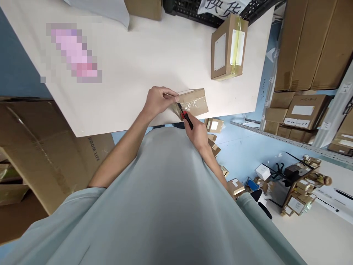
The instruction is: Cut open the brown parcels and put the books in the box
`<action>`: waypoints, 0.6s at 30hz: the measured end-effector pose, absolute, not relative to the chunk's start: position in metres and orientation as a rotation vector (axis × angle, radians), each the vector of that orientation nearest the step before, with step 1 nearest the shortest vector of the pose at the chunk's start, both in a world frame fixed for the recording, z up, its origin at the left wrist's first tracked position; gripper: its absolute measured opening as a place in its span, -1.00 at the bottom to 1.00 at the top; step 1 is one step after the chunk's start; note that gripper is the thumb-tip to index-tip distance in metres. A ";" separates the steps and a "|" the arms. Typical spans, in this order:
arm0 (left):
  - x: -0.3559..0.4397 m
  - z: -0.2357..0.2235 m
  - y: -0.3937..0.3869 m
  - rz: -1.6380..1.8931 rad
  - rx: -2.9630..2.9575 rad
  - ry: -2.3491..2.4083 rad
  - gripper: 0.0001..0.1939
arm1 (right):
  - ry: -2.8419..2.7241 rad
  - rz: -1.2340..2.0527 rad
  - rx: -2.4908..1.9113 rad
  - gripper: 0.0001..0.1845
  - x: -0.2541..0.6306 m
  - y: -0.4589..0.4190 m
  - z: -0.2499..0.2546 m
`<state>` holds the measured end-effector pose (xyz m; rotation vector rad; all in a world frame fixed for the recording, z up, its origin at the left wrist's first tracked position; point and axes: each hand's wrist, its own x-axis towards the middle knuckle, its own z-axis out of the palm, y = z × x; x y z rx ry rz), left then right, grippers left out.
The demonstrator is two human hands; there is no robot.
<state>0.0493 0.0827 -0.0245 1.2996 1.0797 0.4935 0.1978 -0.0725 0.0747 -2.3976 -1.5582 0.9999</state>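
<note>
Small cardboard box [197,102] = the work item. Sits at the near edge of the white table [116,88], approx mid-width, right in front of the person. Looks: plain brown, longer than wide, long axis roughly L-R w/ slight skew. Clear tape over the face toward the cam, glossy, wrinkled, w/ bright glare streaks toward the R half. Thin pale strip along the far top edge. R end square-cornered; L end partly hidden by fingers + tool. No print readable at this res.

L hand [161,100]: at box's L end, thumb + index drawn together at the far L corner, touching it. Can't tell if they're pinching a flap/tape edge or just steadying it.

R hand [197,131]: closed round a cutter [188,118], black body w/ red part near the front, dark tip pointing up-L onto the box's L end, close to L fingertips. Can't tell blade depth.

Nearby: bigger box [228,48] further back on R, upright, white labels on 2 sides, yellowish tape down the edge. Black crate [190,13] behind it at far edge, white bag [220,7] w/ dark characters on top. Pink item [73,51] far L, pixelated, ID unclear.
</note>
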 end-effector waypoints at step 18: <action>0.054 -0.030 0.071 0.532 1.282 1.119 -0.85 | -1.808 1.087 -2.944 -0.44 0.154 -0.038 0.117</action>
